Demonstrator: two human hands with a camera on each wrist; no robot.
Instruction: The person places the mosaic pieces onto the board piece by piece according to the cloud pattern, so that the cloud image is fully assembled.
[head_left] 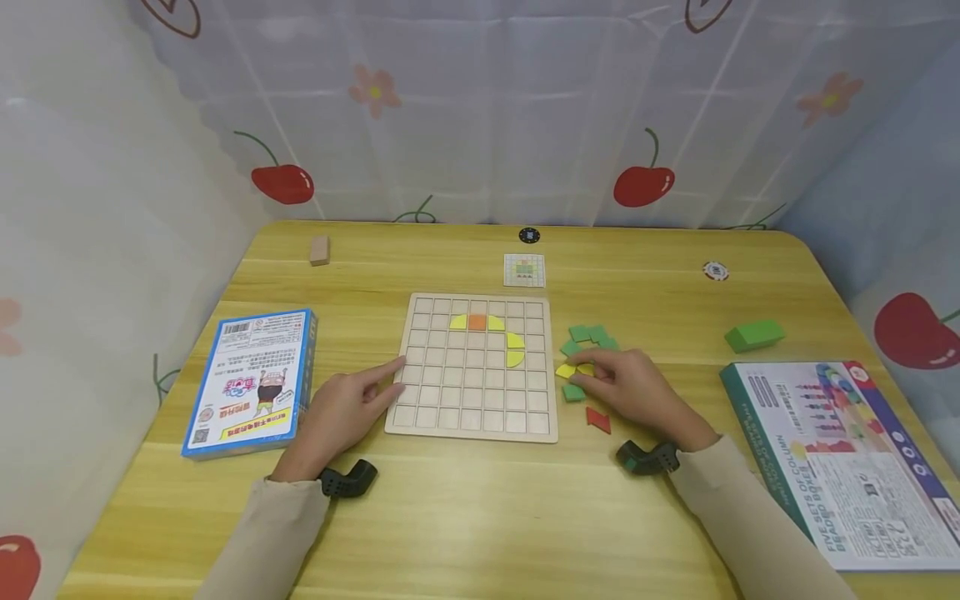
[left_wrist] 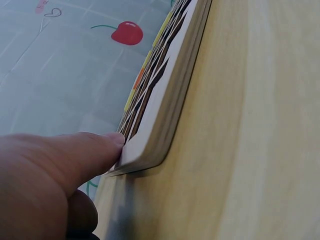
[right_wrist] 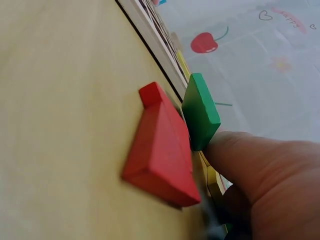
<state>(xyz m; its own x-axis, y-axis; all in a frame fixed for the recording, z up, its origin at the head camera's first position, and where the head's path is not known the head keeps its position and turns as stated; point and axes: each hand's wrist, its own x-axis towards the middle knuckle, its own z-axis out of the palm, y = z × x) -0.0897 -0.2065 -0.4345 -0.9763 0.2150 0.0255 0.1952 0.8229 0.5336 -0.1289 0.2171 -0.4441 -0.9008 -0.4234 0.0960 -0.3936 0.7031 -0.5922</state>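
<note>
A wooden grid board (head_left: 472, 421) lies at the table's centre, with yellow curved pieces (head_left: 514, 348) and an orange square (head_left: 477, 322) in its upper cells. My left hand (head_left: 390, 379) rests beside it, index fingertip touching the board's left edge (left_wrist: 160, 125). To the right of the board, my right hand (head_left: 592, 377) curls over a yellow piece (head_left: 570, 370) and pinches it. Loose green pieces (head_left: 588, 337) lie just beyond. A green square (right_wrist: 200, 111) and a red piece (right_wrist: 162, 150) lie beside my thumb (right_wrist: 260, 165).
A blue box (head_left: 251, 379) lies left of the board, and a larger printed box (head_left: 840, 458) at the right front. A green block (head_left: 753, 335), a wooden block (head_left: 319, 249), a small pattern card (head_left: 523, 270) and two chips (head_left: 716, 270) sit farther back.
</note>
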